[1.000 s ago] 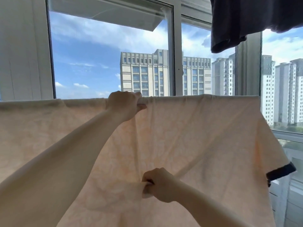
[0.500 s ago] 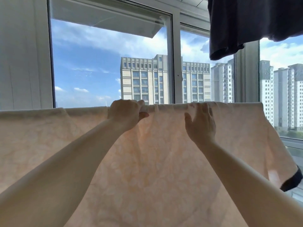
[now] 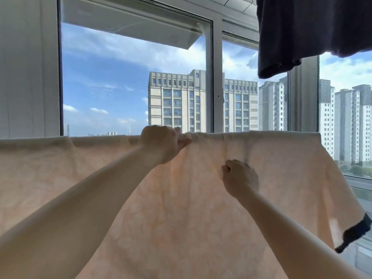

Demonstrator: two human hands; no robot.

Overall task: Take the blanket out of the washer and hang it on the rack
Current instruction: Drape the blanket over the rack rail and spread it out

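Left hand [image 3: 163, 143] gripping the top fold of the peach blanket [image 3: 281, 178], right hand [image 3: 239, 178] pinching it lower, dark garment [image 3: 302, 33] hanging upper right before the window [image 3: 213, 77].

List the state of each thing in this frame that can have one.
blanket: draped over the rack, hanging down, bunched at the top edge by the left grip
left hand: gripping the blanket's top edge
right hand: pinching the blanket's front below the top edge
dark garment: hanging above, upper right
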